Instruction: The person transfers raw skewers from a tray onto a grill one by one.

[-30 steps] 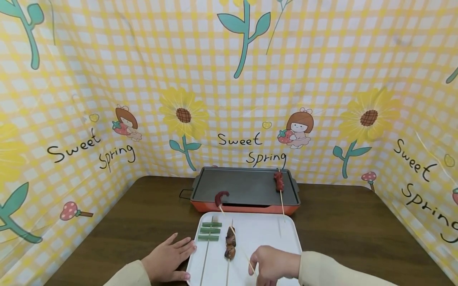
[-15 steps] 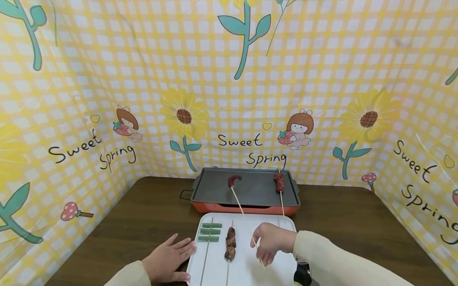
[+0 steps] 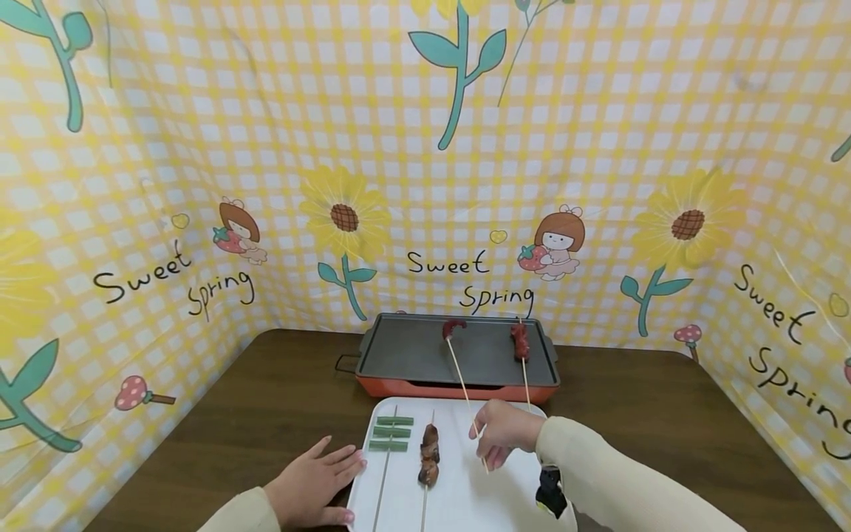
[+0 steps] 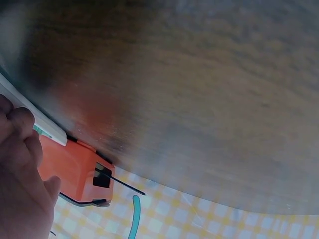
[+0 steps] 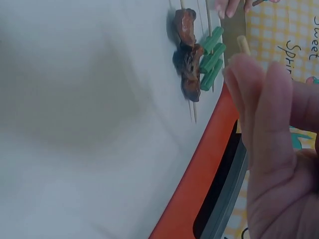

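In the head view my right hand [image 3: 504, 432] pinches the wooden stick of a skewer with a dark red curled piece [image 3: 450, 329] at its far end. That piece is over the grill pan [image 3: 399, 347]; whether it touches the surface I cannot tell. My left hand [image 3: 318, 480] lies with spread fingers at the left edge of the white tray [image 3: 465, 502], fingertips touching its rim. On the tray are a skewer of green pieces [image 3: 391, 433] and a skewer of brown meat chunks [image 3: 429, 457]. The right wrist view shows the pinched stick's end [image 5: 243, 45] above my fingers.
A red meat skewer [image 3: 521, 342] lies on the pan's right side, its stick reaching over the front edge. The orange-red grill base [image 3: 459, 391] stands behind the tray on a dark wooden table [image 3: 279, 399]. A checked cloth [image 3: 425, 185] hangs around the back and sides.
My right hand has moved forward, carrying the curled red skewer from over the tray and the pan's front edge to over the pan's middle. The left hand has stayed in place.
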Demonstrator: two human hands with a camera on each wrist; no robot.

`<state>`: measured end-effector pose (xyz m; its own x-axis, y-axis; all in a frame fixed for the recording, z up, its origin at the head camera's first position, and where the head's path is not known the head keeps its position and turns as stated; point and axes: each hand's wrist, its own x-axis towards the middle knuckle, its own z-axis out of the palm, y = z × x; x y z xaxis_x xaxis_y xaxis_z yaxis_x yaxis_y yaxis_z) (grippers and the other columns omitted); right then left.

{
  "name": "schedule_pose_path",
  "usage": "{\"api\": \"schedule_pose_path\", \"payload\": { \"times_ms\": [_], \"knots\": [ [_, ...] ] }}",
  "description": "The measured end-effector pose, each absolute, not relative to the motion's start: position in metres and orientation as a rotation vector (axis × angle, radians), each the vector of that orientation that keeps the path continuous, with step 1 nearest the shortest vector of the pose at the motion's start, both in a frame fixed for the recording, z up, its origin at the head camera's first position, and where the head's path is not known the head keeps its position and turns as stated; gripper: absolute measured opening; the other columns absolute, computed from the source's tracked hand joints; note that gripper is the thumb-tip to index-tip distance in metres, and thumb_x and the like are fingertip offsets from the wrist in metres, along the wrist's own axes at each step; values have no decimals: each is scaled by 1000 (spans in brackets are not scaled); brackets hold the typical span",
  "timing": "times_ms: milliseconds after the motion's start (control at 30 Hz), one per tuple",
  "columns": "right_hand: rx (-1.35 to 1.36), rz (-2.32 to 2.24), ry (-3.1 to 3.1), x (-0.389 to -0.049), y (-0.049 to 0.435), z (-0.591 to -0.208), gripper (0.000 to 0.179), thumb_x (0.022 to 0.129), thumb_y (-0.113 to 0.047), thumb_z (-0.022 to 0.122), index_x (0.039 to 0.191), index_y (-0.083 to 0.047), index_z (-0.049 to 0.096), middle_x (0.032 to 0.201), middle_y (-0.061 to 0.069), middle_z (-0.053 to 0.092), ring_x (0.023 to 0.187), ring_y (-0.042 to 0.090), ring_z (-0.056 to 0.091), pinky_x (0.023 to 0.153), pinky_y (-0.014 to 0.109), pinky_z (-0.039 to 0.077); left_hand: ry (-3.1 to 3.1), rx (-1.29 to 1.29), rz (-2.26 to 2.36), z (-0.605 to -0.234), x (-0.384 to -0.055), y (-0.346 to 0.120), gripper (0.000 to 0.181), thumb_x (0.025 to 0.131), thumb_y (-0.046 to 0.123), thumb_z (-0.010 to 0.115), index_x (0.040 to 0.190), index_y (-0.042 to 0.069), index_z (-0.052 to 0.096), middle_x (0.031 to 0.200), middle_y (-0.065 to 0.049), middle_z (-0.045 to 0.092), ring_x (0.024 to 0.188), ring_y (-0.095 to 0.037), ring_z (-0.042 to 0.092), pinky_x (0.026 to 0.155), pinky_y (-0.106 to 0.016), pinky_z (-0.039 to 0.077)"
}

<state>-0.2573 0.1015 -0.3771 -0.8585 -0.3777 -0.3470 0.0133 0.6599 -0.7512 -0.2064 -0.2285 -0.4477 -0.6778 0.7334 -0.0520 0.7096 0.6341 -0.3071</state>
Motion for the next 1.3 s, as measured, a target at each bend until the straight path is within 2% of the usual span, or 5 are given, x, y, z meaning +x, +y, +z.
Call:
{"api": "schedule_pose_path", "payload": {
  "times_ms": [333,700,900,1300],
  "knots": [
    [-275,-1175,2402,-269,104,-387,12,78,12,64,88,6,62,59,9,63,47,12,58,52,29,56,-2746,-1225,473,-450,-205,-230,74,94,67,36,136,11,58,139,-2,56,130,-15,50,101,-49,41],
    [-204,-1386,2337,-283,95,-403,13,80,11,63,92,10,62,58,6,59,46,10,57,50,25,54,-2763,-1221,479,-450,-202,-231,75,94,67,32,137,10,57,140,-2,56,130,-15,50,101,-49,41],
    [-112,-1464,2335,-291,96,-402,18,80,12,61,98,13,62,57,5,58,44,9,55,47,22,51,-2824,-1169,512,-444,-204,-229,79,93,70,28,139,11,55,143,-1,53,133,-15,47,105,-48,37],
    [-86,-1462,2325,-291,95,-405,15,82,11,60,97,12,63,57,6,59,43,9,55,47,23,52,-2823,-1191,479,-448,-204,-226,79,94,70,28,139,10,55,142,-1,53,133,-16,47,105,-49,37]
  ]
}}
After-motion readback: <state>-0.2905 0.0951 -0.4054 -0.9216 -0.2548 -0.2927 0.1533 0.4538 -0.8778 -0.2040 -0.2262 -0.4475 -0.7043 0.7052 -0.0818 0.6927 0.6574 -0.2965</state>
